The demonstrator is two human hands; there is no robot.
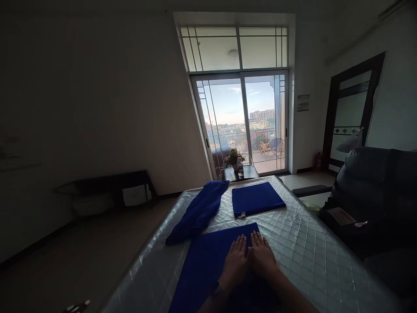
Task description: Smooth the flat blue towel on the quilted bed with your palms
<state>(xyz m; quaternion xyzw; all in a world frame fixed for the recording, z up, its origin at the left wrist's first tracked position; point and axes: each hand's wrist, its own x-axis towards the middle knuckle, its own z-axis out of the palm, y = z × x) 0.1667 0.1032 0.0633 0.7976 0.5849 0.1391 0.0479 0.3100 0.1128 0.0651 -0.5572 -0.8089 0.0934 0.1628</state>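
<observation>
A blue cloth (202,265) lies spread flat on the quilted silver table cover (312,248), directly in front of me. My left hand (235,258) rests flat on it with the fingers stretched forward. Beside it, almost touching, my right hand (261,255) also lies flat near the cloth's right edge, fingers extended. Farther off sits a neatly folded blue cloth (257,199) with a small white tag at its near corner. To its left a crumpled blue cloth (203,211) reaches over the spread one's far left corner.
Beyond the table's far end stands a small table (246,173) with a potted plant (233,157) and a bottle (240,166), before sliding glass doors (224,113). A dark leather chair (368,187) is at the right. A low dark bench (114,189) lines the left wall.
</observation>
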